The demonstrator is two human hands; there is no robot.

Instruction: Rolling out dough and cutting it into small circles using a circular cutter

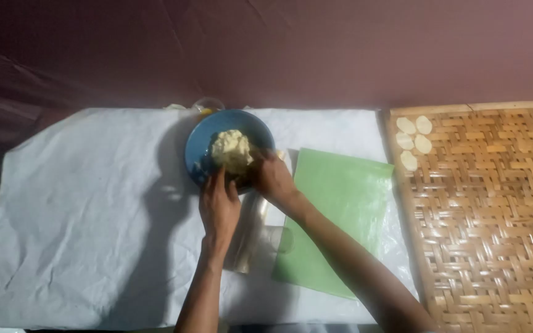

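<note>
In the head view, one blue bowl [202, 145] sits at the far middle of a creased white sheet [81, 209] and holds a single pale yellow lump of dough [231, 150]. The left hand [219, 206] lies against the bowl's near rim with its fingers stretched flat and together, gripping nothing. The right hand [271, 177] is curled at the near right edge of the lump; its fingertips are hidden against the dough, so I cannot tell whether they pinch it. Under the two wrists lies one clear glass bottle [251, 237] on its side. Just right of it is one green plastic sheet [340, 209]. Further right is one woven bamboo tray [495, 234], with four small pale dough discs [414, 142] clustered in its far left corner.
</note>
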